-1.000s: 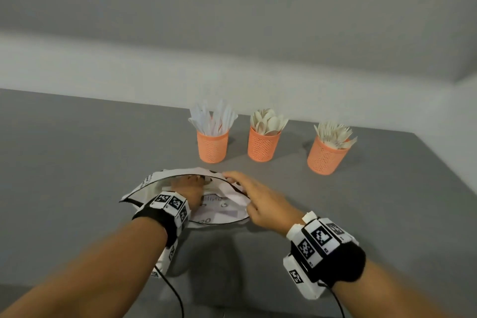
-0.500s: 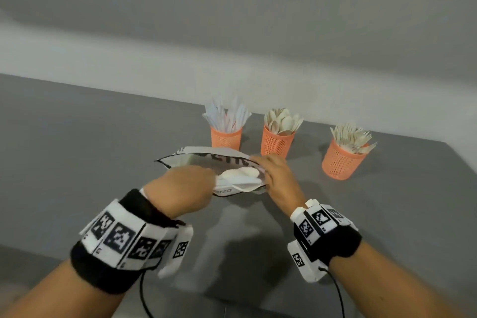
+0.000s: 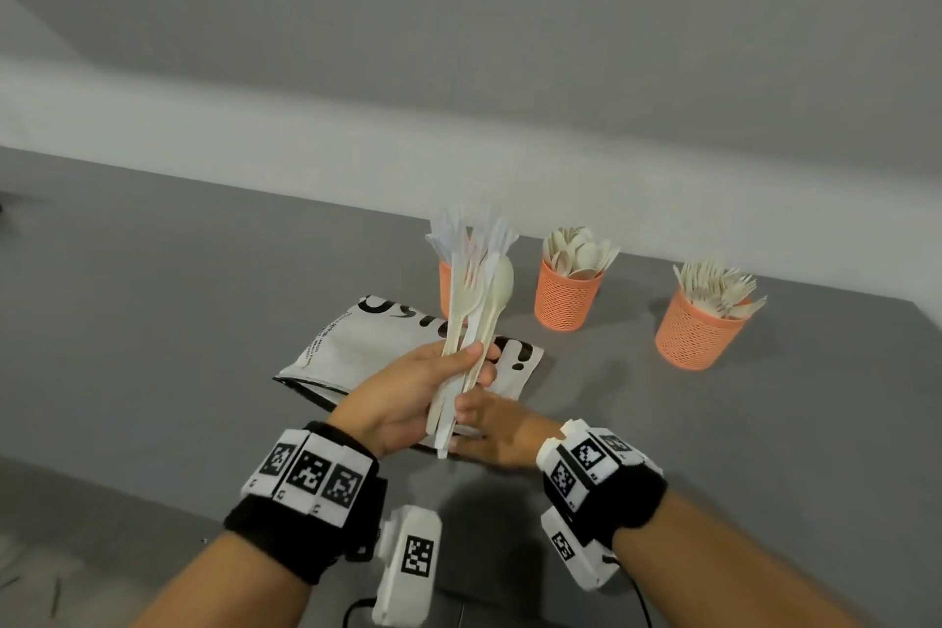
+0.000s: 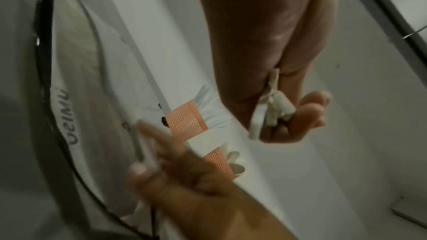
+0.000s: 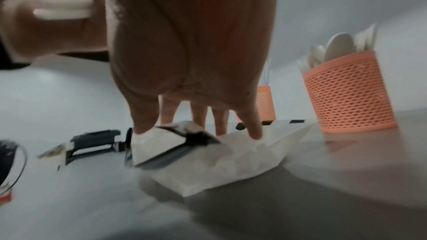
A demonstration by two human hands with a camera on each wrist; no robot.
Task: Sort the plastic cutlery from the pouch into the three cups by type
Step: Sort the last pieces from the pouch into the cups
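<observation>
Left hand gripping a mixed cutlery bunch upright above the pouch; right hand with fingers straight, tips pressing the pouch.
Pouch lettering partly covered, unreadable. Beyond the pouch: half-hidden knife cup, spoon cup, fork cup, all filled.

Our left hand is raised above the table, palm turned inward, thumb and fingers curled round a bundle of cutlery held upright. Our right hand sits lower, just beside it, fingers straight and pointing down, fingertips pressing the pouch.
</observation>
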